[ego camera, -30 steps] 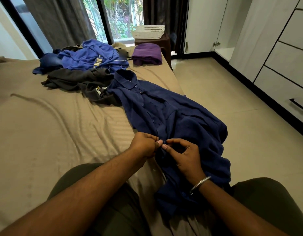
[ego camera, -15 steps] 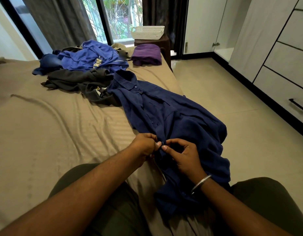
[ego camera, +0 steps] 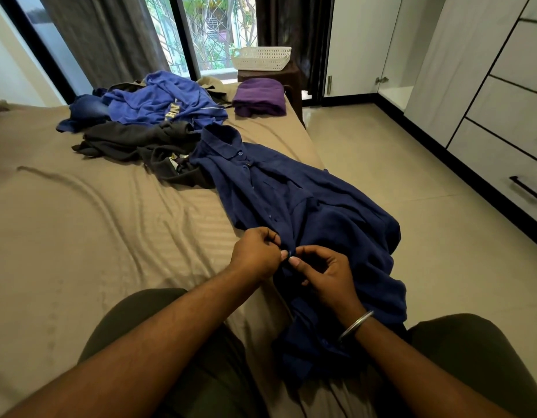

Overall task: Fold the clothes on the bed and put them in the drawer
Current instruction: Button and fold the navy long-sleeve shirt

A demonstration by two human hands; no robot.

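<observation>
A navy button-up shirt [ego camera: 306, 203] lies lengthwise along the bed's right edge, collar away from me, its lower part bunched and hanging toward my lap. My left hand [ego camera: 255, 254] pinches the shirt's button placket from the left. My right hand [ego camera: 324, 276], with a metal bangle on the wrist, pinches the same placket from the right, fingertips meeting around a small button. A pile of unfolded clothes lies farther up the bed: a bright blue garment [ego camera: 161, 101] and a dark grey one [ego camera: 134, 140]. A folded purple garment [ego camera: 259, 96] sits at the far corner.
The tan bedsheet [ego camera: 80, 221] spreads to my left. White drawer fronts [ego camera: 502, 164] with a black handle line the right wall across a tiled floor [ego camera: 397, 164]. A white basket [ego camera: 261, 57] rests on a brown stool by the window.
Both hands stay on the shirt's placket with only small finger movements at the button. The clothes have not shifted.
</observation>
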